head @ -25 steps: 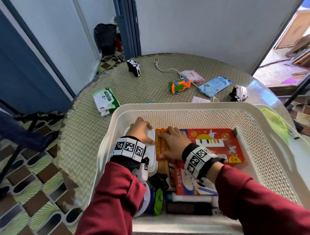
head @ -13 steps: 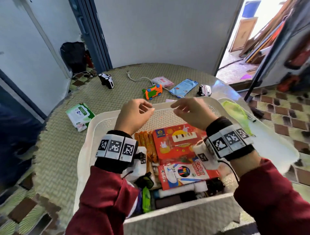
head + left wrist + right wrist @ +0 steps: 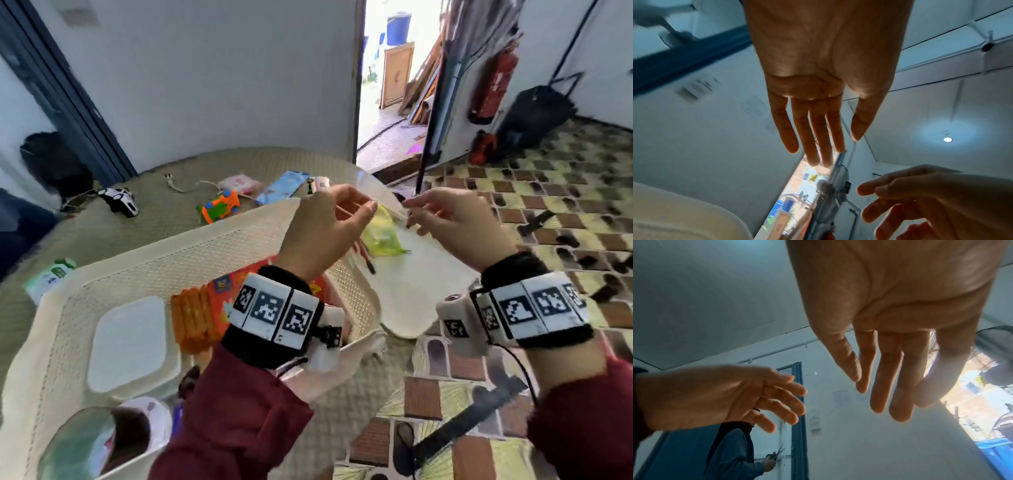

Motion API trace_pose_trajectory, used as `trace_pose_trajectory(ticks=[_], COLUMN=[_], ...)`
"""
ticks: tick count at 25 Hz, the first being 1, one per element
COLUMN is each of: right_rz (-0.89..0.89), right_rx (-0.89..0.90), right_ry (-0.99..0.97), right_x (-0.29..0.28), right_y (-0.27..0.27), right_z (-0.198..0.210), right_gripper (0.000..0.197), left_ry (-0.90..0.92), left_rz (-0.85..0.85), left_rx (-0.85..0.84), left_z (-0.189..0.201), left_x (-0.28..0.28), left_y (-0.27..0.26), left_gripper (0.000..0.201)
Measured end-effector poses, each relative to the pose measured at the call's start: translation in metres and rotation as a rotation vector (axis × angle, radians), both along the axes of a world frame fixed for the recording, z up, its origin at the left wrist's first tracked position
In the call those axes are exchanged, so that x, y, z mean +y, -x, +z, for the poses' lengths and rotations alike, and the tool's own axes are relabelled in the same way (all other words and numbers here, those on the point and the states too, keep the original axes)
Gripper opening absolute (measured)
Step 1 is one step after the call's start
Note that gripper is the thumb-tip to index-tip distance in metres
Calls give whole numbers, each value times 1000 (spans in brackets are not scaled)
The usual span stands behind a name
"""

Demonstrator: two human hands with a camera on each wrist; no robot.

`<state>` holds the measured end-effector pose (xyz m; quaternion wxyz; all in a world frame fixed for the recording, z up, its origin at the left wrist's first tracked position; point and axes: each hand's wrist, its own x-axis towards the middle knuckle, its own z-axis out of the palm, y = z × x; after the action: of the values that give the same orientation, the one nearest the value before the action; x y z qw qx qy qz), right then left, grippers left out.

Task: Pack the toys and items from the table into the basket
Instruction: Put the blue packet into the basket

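While a second ago our hands pressed flat on items inside the basket (image 3: 191, 246), both are now lifted clear of it and raised in front of us. Our left hand (image 3: 322, 229) and right hand (image 3: 459, 226) hover near each other above the basket's right rim, fingers loose and slightly spread, gripping nothing; both wrist views confirm empty palms. The view has also swung to the right, toward the open doorway.

The cream mesh basket sits on the woven-topped round table (image 3: 164, 212). Inside we see a white lidded box (image 3: 130, 342), an orange pack (image 3: 195, 318) and part of a red toy box (image 3: 222, 294).

Several things are still on the table beyond the basket: a black-and-white toy car (image 3: 120, 201), an orange toy truck (image 3: 219, 206), a pink packet (image 3: 239, 183), a blue packet (image 3: 282, 186) and a green-and-white wipes pack (image 3: 49, 278) at the left. A yellow-green packet (image 3: 380, 236) lies on a white lid (image 3: 421, 291) just right of the basket.

We judge the arranging step finished, with both hands free to fetch the next item, perhaps that nearby packet.
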<state>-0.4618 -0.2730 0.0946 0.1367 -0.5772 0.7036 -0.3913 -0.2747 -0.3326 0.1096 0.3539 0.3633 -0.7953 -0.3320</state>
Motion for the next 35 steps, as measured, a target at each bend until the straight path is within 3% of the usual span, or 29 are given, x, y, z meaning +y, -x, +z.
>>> trace_pose_trajectory(ticks=[7, 18, 24, 35], right_rz=[-150, -294, -316, -297], right_rx=[-97, -300, -321, -318], right_ry=[-213, -581, -680, -741], right_x=[89, 147, 116, -24], right_y=[130, 256, 345, 505], right_z=[-63, -157, -178, -192], right_gripper=[18, 13, 20, 21], left_ry=[-116, -319, -339, -474], left_rz=[-195, -297, -259, -119], left_rx=[-98, -282, -270, -250], left_z=[-54, -145, -181, -210], left_x=[59, 38, -19, -140], left_y=[143, 244, 317, 440], left_gripper=[12, 18, 14, 12])
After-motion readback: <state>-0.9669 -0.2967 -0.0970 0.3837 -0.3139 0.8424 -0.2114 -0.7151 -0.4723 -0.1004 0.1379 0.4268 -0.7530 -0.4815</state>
